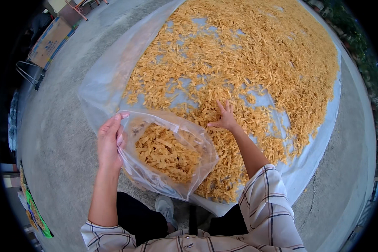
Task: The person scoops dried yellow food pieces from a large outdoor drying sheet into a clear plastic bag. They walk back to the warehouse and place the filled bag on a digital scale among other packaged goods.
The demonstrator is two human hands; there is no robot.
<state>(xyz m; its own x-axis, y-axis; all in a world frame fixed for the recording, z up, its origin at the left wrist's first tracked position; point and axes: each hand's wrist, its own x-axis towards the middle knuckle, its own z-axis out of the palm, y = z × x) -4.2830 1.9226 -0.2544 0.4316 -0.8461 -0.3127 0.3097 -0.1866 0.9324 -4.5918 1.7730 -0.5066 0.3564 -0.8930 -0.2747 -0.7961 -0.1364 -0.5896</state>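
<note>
My left hand (111, 138) is closed on the rim of a clear plastic bag (155, 180), holding its mouth open. Inside the bag lies a heap of dried yellow strips (166, 153). To the right of the bag, my right hand (226, 118) reaches over a spread of the same dried strips (239, 67), its fingers apart and touching the pile. Nothing shows in its grasp. The strips cover a pale plastic sheet (107, 82) on the ground, thickly toward the far right and more thinly near the middle, where patches of the sheet show through.
Grey concrete (59, 134) surrounds the sheet. A cardboard box (50, 42) stands at the far left, close to a bent metal handle (27, 71). A green-edged bag (38, 212) lies at the lower left. Plants (344, 25) line the right edge. My shoe (166, 206) is just below the bag.
</note>
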